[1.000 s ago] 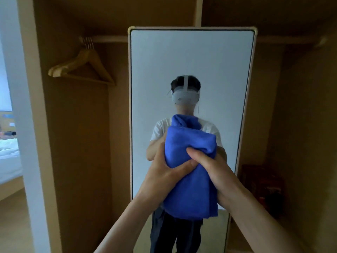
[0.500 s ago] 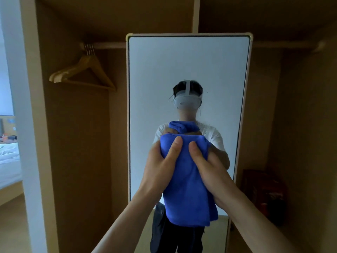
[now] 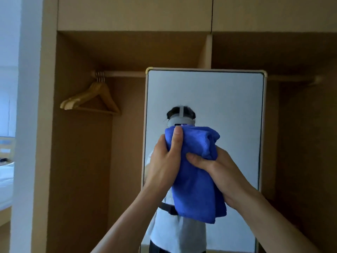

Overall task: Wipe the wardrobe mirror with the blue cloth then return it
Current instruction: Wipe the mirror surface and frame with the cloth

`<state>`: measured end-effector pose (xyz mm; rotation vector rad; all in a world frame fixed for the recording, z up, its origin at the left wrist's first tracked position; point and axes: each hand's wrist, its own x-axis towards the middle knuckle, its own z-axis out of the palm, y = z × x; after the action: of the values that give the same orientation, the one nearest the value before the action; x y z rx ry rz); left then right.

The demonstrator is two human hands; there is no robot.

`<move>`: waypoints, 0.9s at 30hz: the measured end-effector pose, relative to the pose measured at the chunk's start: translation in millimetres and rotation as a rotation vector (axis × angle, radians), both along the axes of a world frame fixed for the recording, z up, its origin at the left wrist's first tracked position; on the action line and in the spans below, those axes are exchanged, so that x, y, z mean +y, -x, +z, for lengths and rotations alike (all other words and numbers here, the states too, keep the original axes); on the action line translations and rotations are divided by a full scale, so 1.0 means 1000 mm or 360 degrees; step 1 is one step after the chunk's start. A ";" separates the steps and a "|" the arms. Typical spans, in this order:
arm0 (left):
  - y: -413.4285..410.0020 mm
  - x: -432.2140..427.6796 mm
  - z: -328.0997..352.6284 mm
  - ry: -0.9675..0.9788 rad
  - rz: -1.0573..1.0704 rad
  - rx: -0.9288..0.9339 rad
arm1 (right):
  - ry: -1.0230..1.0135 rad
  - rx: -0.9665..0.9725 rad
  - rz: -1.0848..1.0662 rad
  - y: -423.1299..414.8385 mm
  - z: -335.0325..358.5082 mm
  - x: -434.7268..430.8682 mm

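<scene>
while both hands clutch it, the blue cloth (image 3: pixel 196 190) sits bunched in front of the mirror (image 3: pixel 218 95). the left hand (image 3: pixel 164 163) curls round the bundle's upper left edge, thumb laid up across the front; the right hand (image 3: pixel 220 172) pinches the folds from the other side, thumb pressed in just below the left one. above the grip the cloth swells into a thick roll; below the grip a loose flap hangs free. i cannot tell whether the roll touches the glass or floats just short of it, since the hands hide the contact. the risks, as i judge them: a wad pressed by its top only would smear a narrow streak and leave the glass above and beside the grip untouched; the dangling flap could slip from the pinch; a hard two-handed shove might rock the mirror.
</scene>
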<state>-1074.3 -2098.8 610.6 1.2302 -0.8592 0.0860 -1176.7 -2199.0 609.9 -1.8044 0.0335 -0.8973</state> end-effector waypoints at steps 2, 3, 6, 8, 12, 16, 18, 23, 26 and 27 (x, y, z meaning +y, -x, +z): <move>-0.012 0.007 0.014 0.0012 0.0009 -0.0127 | 0.0156 -0.0008 -0.0107 -0.006 0.015 0.003; -0.019 0.009 0.019 0.0033 0.0041 -0.0196 | 0.0215 -0.0027 -0.0129 -0.008 0.022 0.005; -0.043 0.017 0.032 0.0096 0.0146 -0.0413 | 0.0415 -0.0077 -0.0246 -0.015 0.044 0.014; -0.057 0.022 0.041 0.0144 0.0101 -0.0452 | 0.0555 -0.0092 -0.0387 -0.021 0.057 0.019; -0.077 0.032 0.061 0.0172 0.0134 -0.0520 | 0.0811 -0.0139 -0.0635 -0.030 0.083 0.029; -0.093 0.040 0.077 0.0104 0.0403 -0.0619 | 0.1295 -0.0173 -0.1033 -0.037 0.114 0.038; -0.099 0.041 0.082 0.0038 0.0410 -0.0599 | 0.1528 -0.0174 -0.1268 -0.041 0.126 0.042; -0.112 0.031 0.091 -0.0053 0.0117 -0.0482 | 0.1859 -0.0185 -0.1421 -0.055 0.148 0.044; -0.118 0.027 0.095 -0.0041 0.0049 -0.0472 | 0.2014 -0.0205 -0.1559 -0.067 0.159 0.042; -0.120 0.026 0.097 -0.0037 0.0057 -0.0482 | 0.2056 -0.0225 -0.1590 -0.070 0.163 0.041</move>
<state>-954.7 -2073.0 707.8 1.2732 -1.1026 0.2975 -1106.3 -2158.1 773.1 -2.9631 0.3596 -2.0541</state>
